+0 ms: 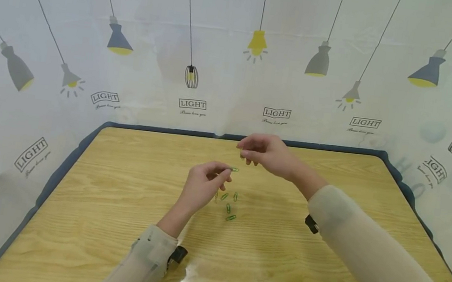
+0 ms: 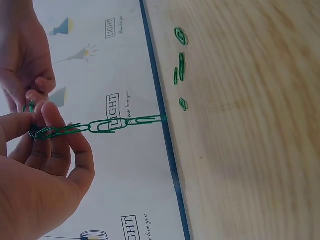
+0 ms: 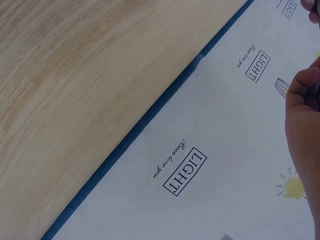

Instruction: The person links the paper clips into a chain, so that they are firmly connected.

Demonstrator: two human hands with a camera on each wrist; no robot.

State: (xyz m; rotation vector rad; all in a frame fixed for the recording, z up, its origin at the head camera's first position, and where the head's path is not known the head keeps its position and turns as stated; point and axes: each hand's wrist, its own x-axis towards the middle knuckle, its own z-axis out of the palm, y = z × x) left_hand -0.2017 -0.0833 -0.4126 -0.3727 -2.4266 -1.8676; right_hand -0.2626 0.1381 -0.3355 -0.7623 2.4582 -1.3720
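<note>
A chain of linked green paper clips hangs from my left hand, pinched between its thumb and fingertips. One green clip sticks out past those fingertips in the head view. Farther back and to the right, my right hand is raised above the table, its thumb and index finger pinching a small paper clip that is mostly hidden. The left wrist view has the right hand just beyond the left fingertips. Only part of the right hand shows at the edge of the right wrist view.
Several loose green paper clips lie on the wooden table, below and right of the left hand. Behind the table's dark blue edge hangs a white backdrop printed with lamps.
</note>
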